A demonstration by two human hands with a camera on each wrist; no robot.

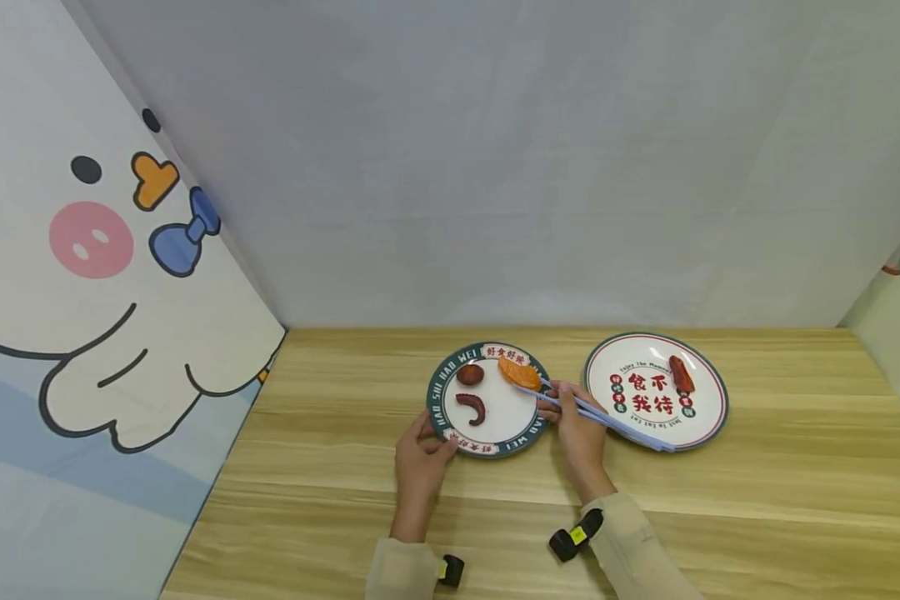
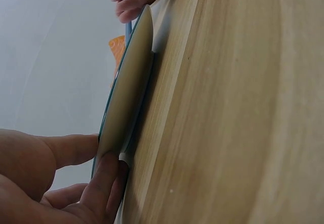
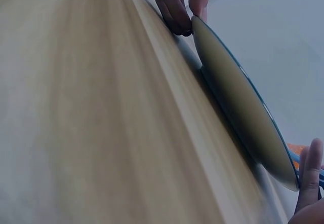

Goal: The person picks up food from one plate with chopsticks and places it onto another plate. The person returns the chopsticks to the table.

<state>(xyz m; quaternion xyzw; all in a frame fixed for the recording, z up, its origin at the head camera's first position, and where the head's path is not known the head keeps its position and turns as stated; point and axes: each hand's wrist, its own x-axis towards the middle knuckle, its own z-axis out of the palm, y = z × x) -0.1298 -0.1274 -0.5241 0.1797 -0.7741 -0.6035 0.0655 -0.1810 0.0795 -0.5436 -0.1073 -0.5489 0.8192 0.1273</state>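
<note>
My left hand point(image 1: 422, 458) grips the lower left rim of a green-rimmed plate point(image 1: 437, 400), thumb at the edge and fingers beneath it in the left wrist view. In my right hand point(image 1: 581, 433) is a pair of light-blue chopsticks point(image 1: 630, 430), their tips at an orange salmon slice point(image 1: 520, 373) on the plate's upper right. Whether the tips pinch the slice, I cannot tell. A brown roundish food piece point(image 1: 470, 375) and a dark red curved tentacle point(image 1: 472, 408) also lie on this plate. My right fingers point(image 3: 308, 171) are close to its rim.
A white plate point(image 1: 656, 354) with red lettering stands to the right, holding a dark red food piece point(image 1: 681, 375). The chopsticks' rear ends reach over its lower edge. Behind the wooden table point(image 1: 315, 467) hangs a pale cloth point(image 1: 495, 167); a cartoon-printed panel point(image 1: 15, 275) borders the left.
</note>
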